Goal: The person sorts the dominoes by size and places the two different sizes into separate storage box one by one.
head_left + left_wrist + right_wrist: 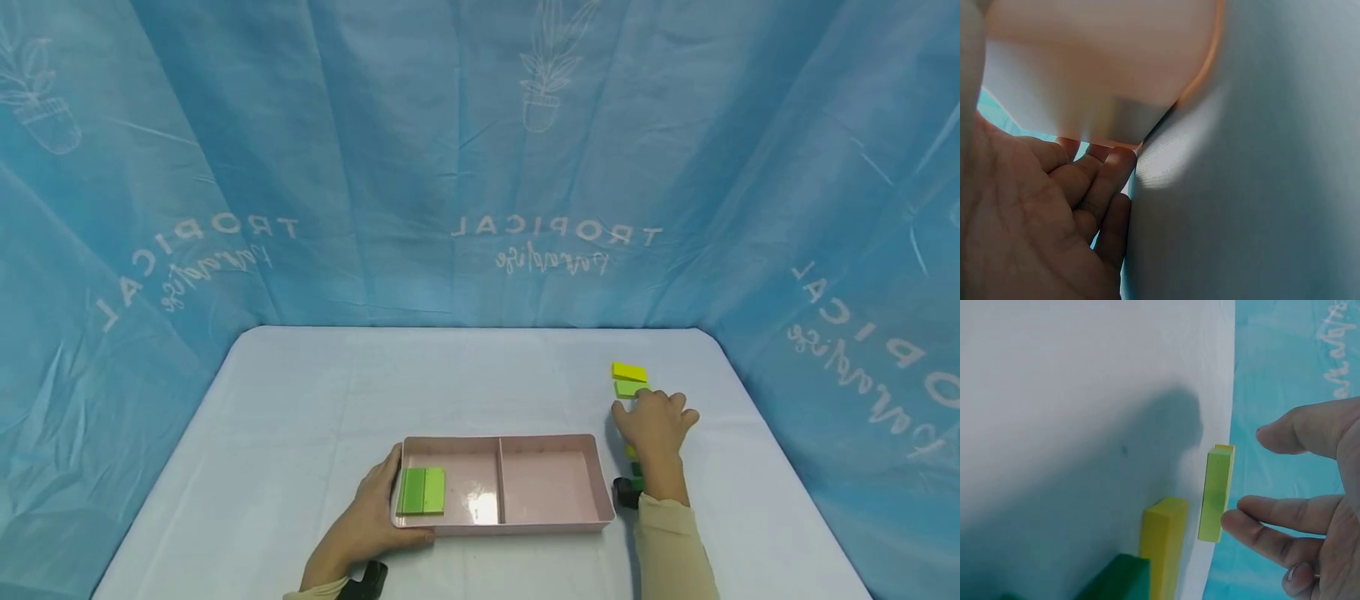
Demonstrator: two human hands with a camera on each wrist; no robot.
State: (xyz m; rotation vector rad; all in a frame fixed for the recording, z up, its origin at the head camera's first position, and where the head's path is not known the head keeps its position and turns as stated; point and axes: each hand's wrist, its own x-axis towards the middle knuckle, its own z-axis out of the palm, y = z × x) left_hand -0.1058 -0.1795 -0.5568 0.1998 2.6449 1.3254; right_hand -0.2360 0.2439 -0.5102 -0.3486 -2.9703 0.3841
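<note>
My left hand holds the left end of a pink two-compartment box, thumb along the front and fingers at the left side. The left wrist view shows the fingers bent against the box wall. Inside the left compartment, a green block and a light green block lie side by side. My right hand hovers over a column of blocks, thumb and fingers spread. Nearest its fingertips is a light green block; contact is unclear. A yellow block lies beyond.
Partly under the right hand and wrist lie another yellow block and dark green blocks. Box and blocks are on a white-covered table. Blue printed curtains surround the table's back and sides.
</note>
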